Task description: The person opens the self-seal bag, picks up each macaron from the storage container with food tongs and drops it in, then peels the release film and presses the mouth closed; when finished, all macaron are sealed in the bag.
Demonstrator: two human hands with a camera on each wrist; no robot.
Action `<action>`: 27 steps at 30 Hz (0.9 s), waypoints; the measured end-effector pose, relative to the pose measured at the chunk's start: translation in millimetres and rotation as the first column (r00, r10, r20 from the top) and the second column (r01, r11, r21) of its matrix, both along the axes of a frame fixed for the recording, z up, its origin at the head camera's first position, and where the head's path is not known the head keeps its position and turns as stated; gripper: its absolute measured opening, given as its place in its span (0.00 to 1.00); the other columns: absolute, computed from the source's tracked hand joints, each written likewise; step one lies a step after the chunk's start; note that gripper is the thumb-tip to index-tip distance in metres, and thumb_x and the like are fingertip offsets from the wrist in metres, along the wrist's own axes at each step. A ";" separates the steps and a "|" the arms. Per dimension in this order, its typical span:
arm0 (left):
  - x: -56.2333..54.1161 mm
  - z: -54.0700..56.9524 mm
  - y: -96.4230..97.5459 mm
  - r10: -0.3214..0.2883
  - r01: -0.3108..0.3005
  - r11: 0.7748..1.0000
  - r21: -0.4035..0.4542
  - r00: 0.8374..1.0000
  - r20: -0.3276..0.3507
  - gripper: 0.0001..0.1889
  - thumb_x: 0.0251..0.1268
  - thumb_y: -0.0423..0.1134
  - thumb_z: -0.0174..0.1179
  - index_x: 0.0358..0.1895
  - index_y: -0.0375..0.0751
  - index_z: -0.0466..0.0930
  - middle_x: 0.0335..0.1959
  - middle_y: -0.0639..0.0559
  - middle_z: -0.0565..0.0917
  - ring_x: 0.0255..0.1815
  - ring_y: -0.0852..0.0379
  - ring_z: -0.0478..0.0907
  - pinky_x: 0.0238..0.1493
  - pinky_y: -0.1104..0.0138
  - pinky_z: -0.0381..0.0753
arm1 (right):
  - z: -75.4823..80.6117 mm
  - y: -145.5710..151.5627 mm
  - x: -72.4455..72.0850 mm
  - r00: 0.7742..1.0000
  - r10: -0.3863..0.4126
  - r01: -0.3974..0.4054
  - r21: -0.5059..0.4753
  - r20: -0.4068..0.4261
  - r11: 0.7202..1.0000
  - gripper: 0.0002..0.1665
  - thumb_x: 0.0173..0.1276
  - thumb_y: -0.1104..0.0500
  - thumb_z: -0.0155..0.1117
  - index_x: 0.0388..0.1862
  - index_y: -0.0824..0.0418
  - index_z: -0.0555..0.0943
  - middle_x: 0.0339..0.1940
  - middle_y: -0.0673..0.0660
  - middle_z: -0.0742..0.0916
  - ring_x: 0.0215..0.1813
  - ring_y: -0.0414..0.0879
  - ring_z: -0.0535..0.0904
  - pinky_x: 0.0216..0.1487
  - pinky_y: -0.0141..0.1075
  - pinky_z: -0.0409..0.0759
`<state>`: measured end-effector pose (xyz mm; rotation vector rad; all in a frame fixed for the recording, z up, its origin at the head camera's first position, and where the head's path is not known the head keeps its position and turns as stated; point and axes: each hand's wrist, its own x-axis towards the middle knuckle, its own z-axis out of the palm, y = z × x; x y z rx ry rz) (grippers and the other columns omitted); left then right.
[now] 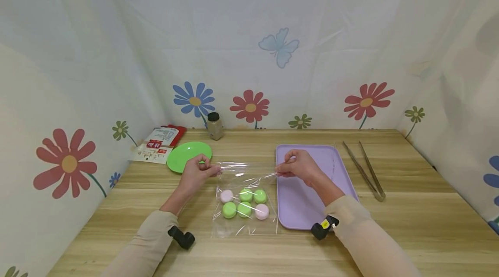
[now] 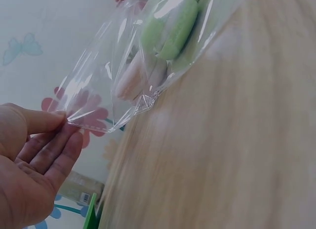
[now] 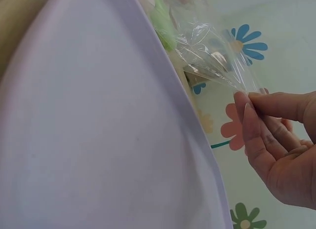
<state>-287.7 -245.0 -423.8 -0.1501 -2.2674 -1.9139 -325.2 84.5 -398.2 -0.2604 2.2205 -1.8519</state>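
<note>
A clear plastic bag [image 1: 245,228] lies on the table with several green macarons [image 1: 229,210] and two pink macarons [image 1: 262,211] inside. At its far left corner my left hand [image 1: 196,174] pinches the film between thumb and finger; the left wrist view shows that corner stretched from the fingertips. My right hand [image 1: 299,166] pinches the opposite far corner, above the left edge of a purple tray [image 1: 300,207]. In the right wrist view the film [image 3: 217,66] is drawn taut toward the thumb and forefinger. The bag's far edge is pulled straight between both hands.
A green plate [image 1: 187,156] sits just beyond my left hand. Behind it are a red and white packet [image 1: 156,143] and a dark-lidded jar [image 1: 215,127]. Metal tongs [image 1: 366,171] lie right of the tray. Flower-printed curtains border the table.
</note>
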 end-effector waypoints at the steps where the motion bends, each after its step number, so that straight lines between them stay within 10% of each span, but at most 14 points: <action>1: -0.1 0.0 -0.2 0.004 -0.004 1.000 -0.006 1.000 -0.001 0.16 0.62 0.26 0.67 0.32 0.32 0.65 0.37 0.31 0.87 0.38 0.47 0.88 0.42 0.63 0.87 | 0.3 -0.3 -0.2 1.000 0.000 0.000 0.006 -0.002 1.000 0.16 0.63 0.74 0.69 0.41 0.72 0.70 0.34 0.66 0.89 0.35 0.52 0.89 0.46 0.48 0.87; 17: -16.3 -5.9 5.2 0.093 -0.089 0.990 -0.114 0.995 0.031 0.13 0.60 0.25 0.69 0.28 0.34 0.70 0.29 0.41 0.87 0.31 0.53 0.86 0.35 0.67 0.87 | 5.7 -4.5 -10.0 1.000 0.014 -0.012 0.121 -0.017 0.993 0.14 0.61 0.76 0.69 0.39 0.73 0.71 0.27 0.63 0.88 0.29 0.48 0.87 0.40 0.45 0.88; 27: -36.2 -8.7 6.1 0.124 -0.099 0.952 -0.291 0.990 0.069 0.10 0.58 0.24 0.68 0.30 0.33 0.75 0.26 0.47 0.84 0.27 0.60 0.80 0.29 0.70 0.82 | 4.4 -18.3 -37.2 0.997 0.056 -0.033 0.368 -0.052 0.929 0.12 0.53 0.77 0.71 0.30 0.70 0.75 0.25 0.60 0.83 0.25 0.47 0.85 0.32 0.41 0.88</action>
